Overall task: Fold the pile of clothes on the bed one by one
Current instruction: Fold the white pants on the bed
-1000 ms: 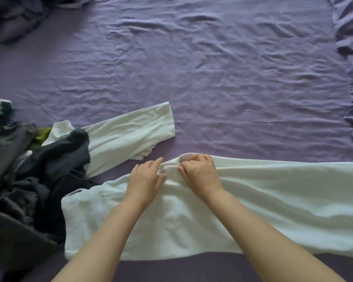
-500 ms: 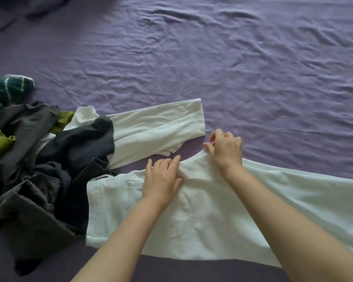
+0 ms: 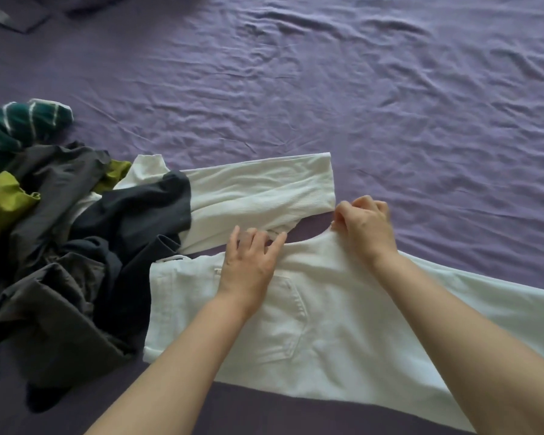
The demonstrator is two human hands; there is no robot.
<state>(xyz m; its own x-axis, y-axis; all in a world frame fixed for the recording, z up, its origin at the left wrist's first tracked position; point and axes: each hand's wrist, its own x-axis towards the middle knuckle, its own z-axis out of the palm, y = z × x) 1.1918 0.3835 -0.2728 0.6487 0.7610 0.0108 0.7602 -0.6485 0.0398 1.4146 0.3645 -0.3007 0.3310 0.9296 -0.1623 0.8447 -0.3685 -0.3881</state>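
The left hand (image 3: 248,268) lies with straight fingers pressing the white cotton trousers (image 3: 327,334) on the purple bed sheet (image 3: 390,105); the right hand (image 3: 366,227) pinches their crotch edge between curled fingers, the dark clothes pile (image 3: 60,246) leftward.

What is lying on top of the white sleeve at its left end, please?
A dark garment from the pile drapes over the white sleeve at its left end, hiding how far it runs beneath. The left hand's fingers overlap its near edge; the cuff end lies bare.
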